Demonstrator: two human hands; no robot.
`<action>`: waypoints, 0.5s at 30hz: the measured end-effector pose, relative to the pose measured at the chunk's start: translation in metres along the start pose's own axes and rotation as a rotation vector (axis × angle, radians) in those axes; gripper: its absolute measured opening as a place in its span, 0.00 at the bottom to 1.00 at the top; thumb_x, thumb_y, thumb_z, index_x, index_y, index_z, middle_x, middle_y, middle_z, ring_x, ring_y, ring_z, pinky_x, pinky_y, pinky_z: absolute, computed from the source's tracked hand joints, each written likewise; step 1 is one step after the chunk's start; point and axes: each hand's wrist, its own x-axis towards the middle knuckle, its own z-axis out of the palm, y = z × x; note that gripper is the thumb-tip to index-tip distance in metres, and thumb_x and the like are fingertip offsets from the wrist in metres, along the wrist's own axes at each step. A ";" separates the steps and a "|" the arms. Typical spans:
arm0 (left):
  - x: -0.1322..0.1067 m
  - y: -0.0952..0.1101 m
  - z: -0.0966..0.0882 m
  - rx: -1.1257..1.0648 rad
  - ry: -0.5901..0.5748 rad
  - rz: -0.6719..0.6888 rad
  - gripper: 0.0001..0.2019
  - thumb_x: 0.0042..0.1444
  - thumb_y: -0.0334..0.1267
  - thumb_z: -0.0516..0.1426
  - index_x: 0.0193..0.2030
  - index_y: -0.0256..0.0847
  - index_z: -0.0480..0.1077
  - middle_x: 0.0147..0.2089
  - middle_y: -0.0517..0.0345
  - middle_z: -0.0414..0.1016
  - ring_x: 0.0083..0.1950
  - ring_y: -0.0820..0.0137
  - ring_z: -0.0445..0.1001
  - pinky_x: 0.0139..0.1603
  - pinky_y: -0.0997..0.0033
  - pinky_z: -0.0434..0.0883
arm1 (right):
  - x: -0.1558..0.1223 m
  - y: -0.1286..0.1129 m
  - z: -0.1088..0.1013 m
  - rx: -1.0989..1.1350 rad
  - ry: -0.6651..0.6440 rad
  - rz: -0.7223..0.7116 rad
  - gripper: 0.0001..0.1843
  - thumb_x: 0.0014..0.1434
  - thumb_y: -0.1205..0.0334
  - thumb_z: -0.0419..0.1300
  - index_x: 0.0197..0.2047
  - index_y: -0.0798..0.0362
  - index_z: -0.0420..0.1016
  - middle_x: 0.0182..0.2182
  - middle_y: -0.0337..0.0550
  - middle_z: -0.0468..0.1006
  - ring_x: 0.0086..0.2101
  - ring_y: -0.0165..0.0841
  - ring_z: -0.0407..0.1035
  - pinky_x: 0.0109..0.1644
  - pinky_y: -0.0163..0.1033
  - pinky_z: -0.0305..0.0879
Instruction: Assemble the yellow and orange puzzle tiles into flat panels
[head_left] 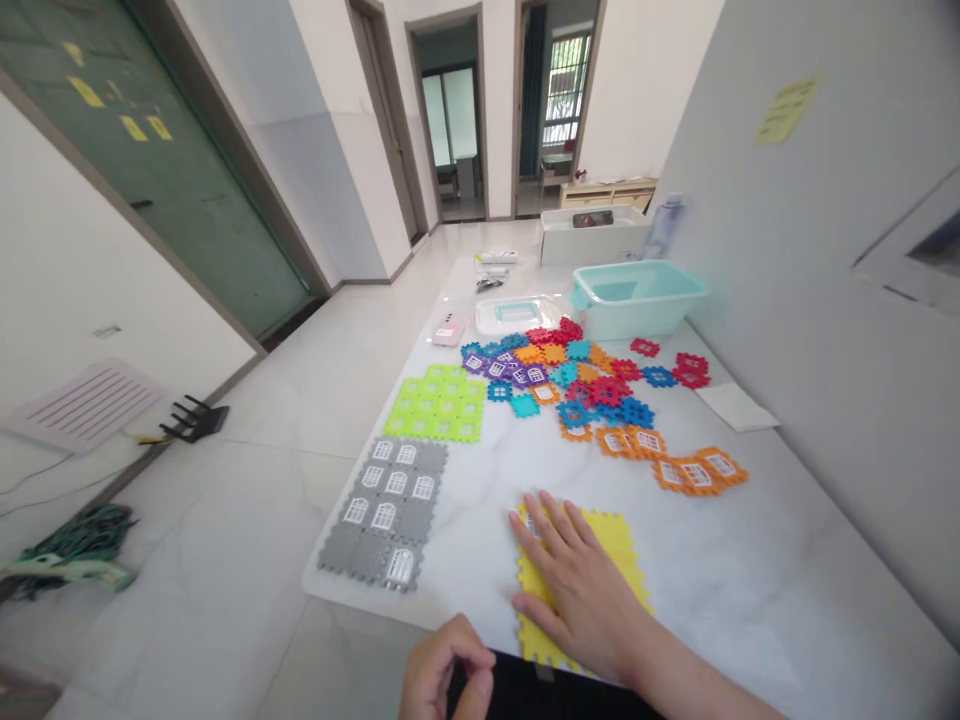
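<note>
The right grip (pixel 581 590) lies flat and open on a yellow foam mat (pixel 615 545), pressing rather than grasping. The mat sits at the near edge of the counter (pixel 757 590). Just left of it, the left grip (pixel 446 668) curls loosely; I cannot tell whether it is clenched. The mat looks light, thin and bendable, so its notched rim seems the best hold. Gray tiles (pixel 382 510) lie beyond its left side, orange tiles (pixel 694 473) beyond its right.
</note>
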 end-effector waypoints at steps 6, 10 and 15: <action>0.065 0.033 -0.038 0.421 -0.234 0.184 0.07 0.63 0.32 0.53 0.43 0.43 0.71 0.40 0.52 0.76 0.44 0.65 0.75 0.46 0.65 0.72 | 0.057 -0.014 0.003 -0.005 -0.002 -0.055 0.42 0.66 0.37 0.46 0.73 0.55 0.50 0.71 0.57 0.47 0.69 0.53 0.40 0.70 0.62 0.41; 0.110 0.014 -0.097 0.845 -0.313 0.130 0.20 0.61 0.40 0.57 0.61 0.46 0.67 0.66 0.50 0.64 0.69 0.55 0.59 0.69 0.48 0.59 | 0.089 -0.028 -0.003 -0.001 0.048 -0.040 0.37 0.69 0.45 0.45 0.71 0.61 0.52 0.70 0.60 0.47 0.70 0.47 0.39 0.72 0.57 0.41; 0.128 -0.021 -0.127 1.163 -0.428 0.102 0.29 0.63 0.51 0.55 0.69 0.52 0.58 0.74 0.53 0.51 0.75 0.52 0.47 0.71 0.42 0.49 | 0.074 -0.018 -0.010 -0.032 0.017 -0.072 0.46 0.58 0.33 0.56 0.71 0.52 0.56 0.71 0.58 0.44 0.69 0.56 0.36 0.70 0.65 0.36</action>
